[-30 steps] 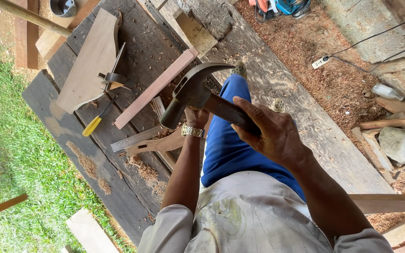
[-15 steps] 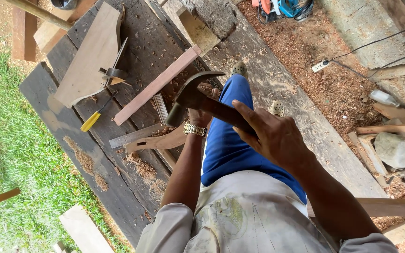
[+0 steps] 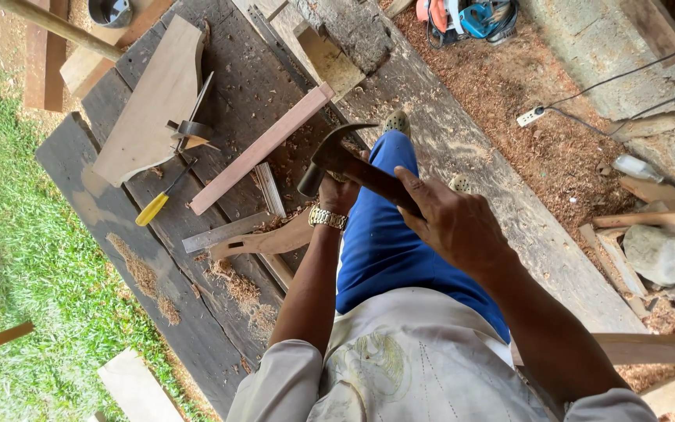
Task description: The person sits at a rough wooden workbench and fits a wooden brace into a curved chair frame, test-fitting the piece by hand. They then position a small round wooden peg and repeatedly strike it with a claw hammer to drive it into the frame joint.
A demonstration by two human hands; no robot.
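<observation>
Fingers of the right hand point(image 3: 455, 227) clench the dark wooden-handled claw hammer point(image 3: 345, 160), raised to strike, while the left hand point(image 3: 337, 191), closed, steadies the curved pale wooden workpiece point(image 3: 263, 242) on the dark plank workbench point(image 3: 119, 203).

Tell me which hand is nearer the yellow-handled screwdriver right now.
Left. The left hand is down on the workbench, right of the screwdriver. The right hand grips the hammer handle farther right, over the blue trousers.

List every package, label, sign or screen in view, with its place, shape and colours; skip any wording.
No package, label, sign or screen shows.
Nearest to one: a clear plastic bottle lying among wood scraps at the right.
The right hand grips a claw hammer by its wooden handle; the left hand, with a gold wristwatch, is at its head.
</observation>
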